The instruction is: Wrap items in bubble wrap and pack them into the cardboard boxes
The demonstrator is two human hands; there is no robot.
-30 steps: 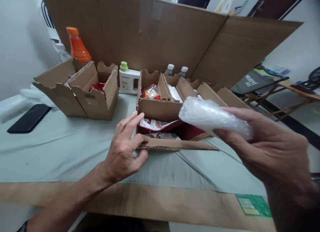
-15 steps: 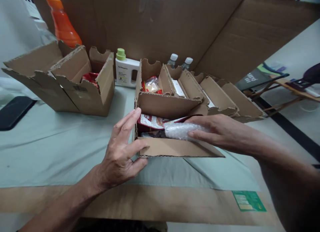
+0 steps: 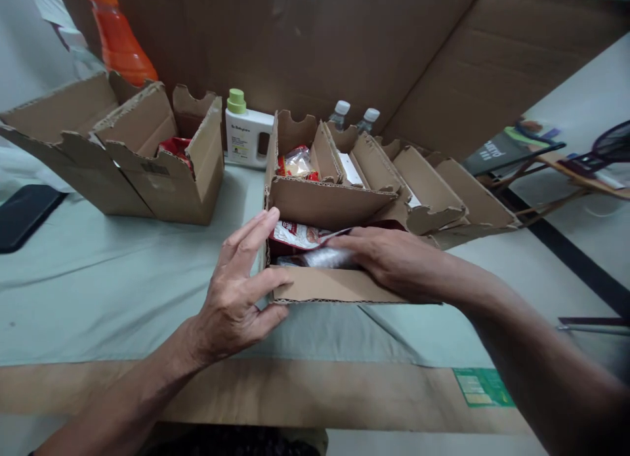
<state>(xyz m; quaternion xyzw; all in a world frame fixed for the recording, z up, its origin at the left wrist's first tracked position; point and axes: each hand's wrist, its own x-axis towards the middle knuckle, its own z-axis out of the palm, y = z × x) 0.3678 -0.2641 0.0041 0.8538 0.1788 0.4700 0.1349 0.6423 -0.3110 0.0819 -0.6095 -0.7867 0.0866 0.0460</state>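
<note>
An open cardboard box (image 3: 335, 287) stands in front of me. At its left corner, my left hand (image 3: 241, 285) grips the edge, fingers at the left wall and thumb over the front wall. My right hand (image 3: 394, 259) reaches inside, fingers closed around a bubble-wrapped bundle (image 3: 327, 258), blurred and partly covered by the hand and the front wall. What the wrap encloses cannot be made out. Behind the bundle lies a red and white packet (image 3: 300, 234), touching or very close to my fingers.
Behind are cardboard compartments (image 3: 335, 200) with a snack packet (image 3: 298, 164) and white boxes. To the left are more cardboard bins (image 3: 157, 187), a black phone-like slab (image 3: 29, 216) and an orange bottle (image 3: 121, 42). A white detergent bottle (image 3: 246, 138) stands at the back.
My right hand has moved left and down, taking the bubble-wrapped bundle deeper into the box. My left hand stays at the box corner. The view has shifted slightly.
</note>
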